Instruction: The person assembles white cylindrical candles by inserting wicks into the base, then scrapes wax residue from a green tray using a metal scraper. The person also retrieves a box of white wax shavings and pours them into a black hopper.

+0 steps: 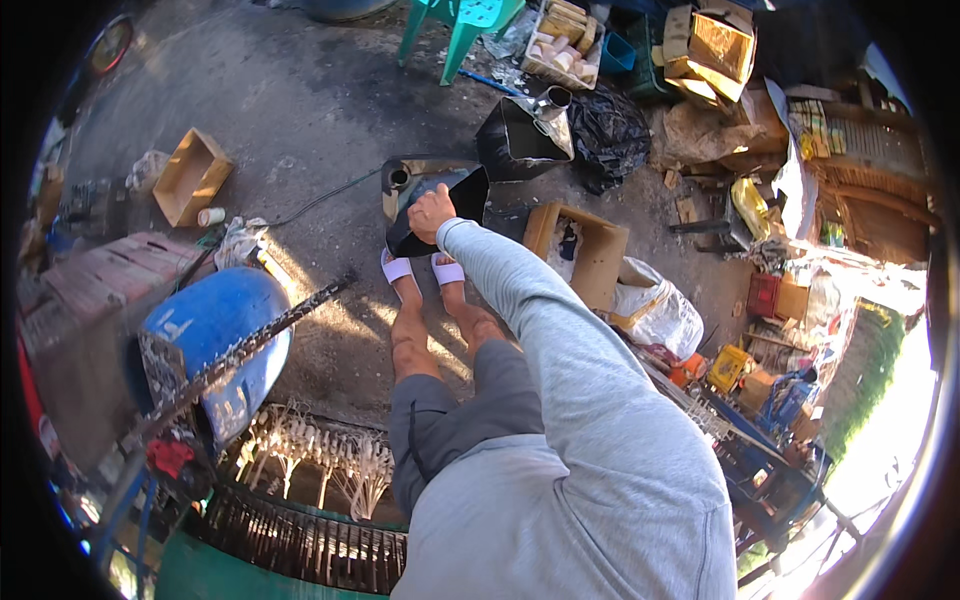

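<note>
My right hand [432, 212] reaches out ahead of my feet, its fingers closed on the edge of a black open container [471, 196]. I cannot make out the container's full shape, since the hand and sleeve cover part of it. Right behind it lies a dark, grimy flat tray-like thing [428, 168], with a small round cup-like piece [398, 178] on it. A second black open-topped container [508, 140] stands just beyond, a metal can [553, 98] at its rim. My left hand is out of the picture.
An open cardboard box [600, 262] and a white sack [660, 318] sit to the right. A blue barrel [225, 320] lies at left behind a long chain-like bar [262, 340]. A wooden box [192, 178], black bag [612, 135] and green chair [465, 25] are farther off.
</note>
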`<state>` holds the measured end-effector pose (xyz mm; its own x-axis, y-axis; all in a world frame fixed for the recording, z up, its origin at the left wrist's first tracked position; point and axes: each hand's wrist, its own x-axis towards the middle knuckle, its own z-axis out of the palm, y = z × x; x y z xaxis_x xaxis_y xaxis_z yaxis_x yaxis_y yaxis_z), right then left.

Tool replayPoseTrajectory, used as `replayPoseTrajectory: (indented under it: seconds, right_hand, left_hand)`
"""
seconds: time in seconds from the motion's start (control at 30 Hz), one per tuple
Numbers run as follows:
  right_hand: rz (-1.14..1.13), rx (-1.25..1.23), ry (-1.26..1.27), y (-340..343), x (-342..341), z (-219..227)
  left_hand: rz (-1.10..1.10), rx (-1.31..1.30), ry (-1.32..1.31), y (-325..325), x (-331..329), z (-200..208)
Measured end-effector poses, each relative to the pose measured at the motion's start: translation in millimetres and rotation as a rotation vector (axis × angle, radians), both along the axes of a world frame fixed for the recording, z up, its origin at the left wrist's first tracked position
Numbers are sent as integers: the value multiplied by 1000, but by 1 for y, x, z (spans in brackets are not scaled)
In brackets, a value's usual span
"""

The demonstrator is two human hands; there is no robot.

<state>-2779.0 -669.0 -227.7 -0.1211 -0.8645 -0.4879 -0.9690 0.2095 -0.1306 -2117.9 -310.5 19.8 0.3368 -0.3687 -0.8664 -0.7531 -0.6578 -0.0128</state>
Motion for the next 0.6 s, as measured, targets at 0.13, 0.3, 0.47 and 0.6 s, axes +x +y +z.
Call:
replayPoseTrajectory:
  seconds: [0.13,0.3,0.47,0.6]
  right_hand:
    - [63,26,81,7,-16,-81]
    - [-91,63,114,18,-60,-152]
    - [-184,-272,294,52,-73,-152]
    - [-560,-468,-216,120,-45,-107]
  left_hand:
    - [-120,28,-80,-87,2,12]
    - [-200,-19,-133,-189,-3,13]
    - [-238,-79,-60,-303,-29,-13]
    - [-207,-18,0,-375,-71,-33]
